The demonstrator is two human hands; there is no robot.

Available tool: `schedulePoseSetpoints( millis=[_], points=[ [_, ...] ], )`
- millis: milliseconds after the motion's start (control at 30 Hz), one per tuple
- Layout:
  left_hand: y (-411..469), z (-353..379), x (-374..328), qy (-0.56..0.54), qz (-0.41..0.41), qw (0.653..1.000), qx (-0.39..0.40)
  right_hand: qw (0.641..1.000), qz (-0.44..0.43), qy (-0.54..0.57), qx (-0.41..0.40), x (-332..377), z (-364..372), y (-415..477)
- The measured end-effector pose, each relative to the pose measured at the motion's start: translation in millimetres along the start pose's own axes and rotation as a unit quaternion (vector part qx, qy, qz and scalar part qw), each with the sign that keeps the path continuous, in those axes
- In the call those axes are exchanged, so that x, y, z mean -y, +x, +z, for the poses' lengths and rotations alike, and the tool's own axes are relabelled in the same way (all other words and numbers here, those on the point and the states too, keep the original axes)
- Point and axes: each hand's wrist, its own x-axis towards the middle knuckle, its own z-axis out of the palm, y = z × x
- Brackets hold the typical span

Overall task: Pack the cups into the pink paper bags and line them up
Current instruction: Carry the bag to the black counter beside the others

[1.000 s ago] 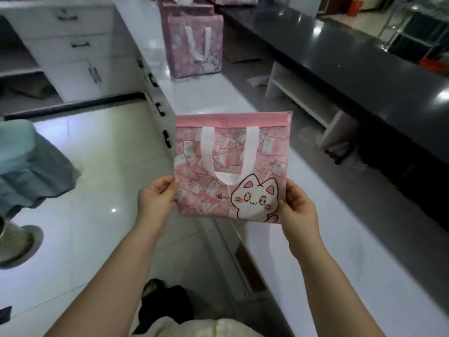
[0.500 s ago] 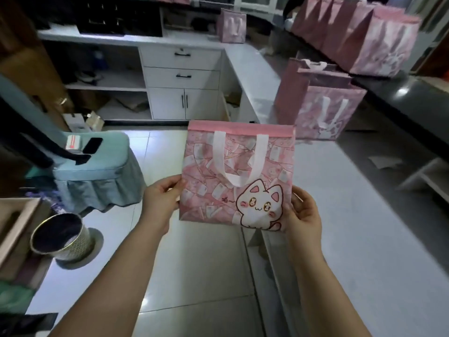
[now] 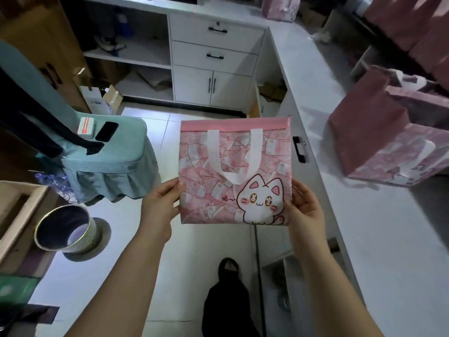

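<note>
I hold a flat, folded pink paper bag [image 3: 234, 173] upright in front of me, above the floor beside the counter. It has white handles and a white cartoon cat at its lower right. My left hand [image 3: 161, 206] pinches its lower left edge and my right hand [image 3: 303, 209] grips its lower right edge. An opened pink bag [image 3: 388, 132] stands on the white counter [image 3: 388, 239] to the right. More pink bags [image 3: 413, 23] are lined up at the top right. No cup is visible.
A teal-covered chair [image 3: 107, 154] with a phone [image 3: 107, 131] and a small box on its seat stands at left. A metal bin [image 3: 64, 229] sits on the floor lower left. White drawers and cabinet doors [image 3: 213, 64] are straight ahead. A dark shoe [image 3: 228, 295] is below.
The view has swung left and down, from along the counter to the floor, chair and cabinets. Both hands still hold the flat bag the same way.
</note>
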Motion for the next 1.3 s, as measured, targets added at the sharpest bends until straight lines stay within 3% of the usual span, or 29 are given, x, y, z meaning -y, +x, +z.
schedulePoseSetpoints(
  millis=[233, 400, 633, 1133, 1300],
  points=[
    [122, 75, -56, 0.023, 0.037, 0.998, -0.039, 0.996, 0.003, 0.019, 0.085, 12, 41, 191],
    [201, 139, -116, 0.032, 0.068, 0.995, -0.069, 0.993, -0.017, 0.048, 0.111, 42, 80, 317],
    [313, 181, -150, 0.085, 0.115, 0.98, -0.139, 0.991, -0.008, 0.032, 0.131, 34, 145, 447],
    [693, 273, -289, 0.054, 0.099, 0.993, -0.02, 0.994, -0.077, 0.046, 0.057, 50, 307, 762],
    [791, 330, -291, 0.023, 0.042, 0.999, -0.014, 0.998, -0.053, 0.045, -0.003, 40, 321, 844]
  ],
)
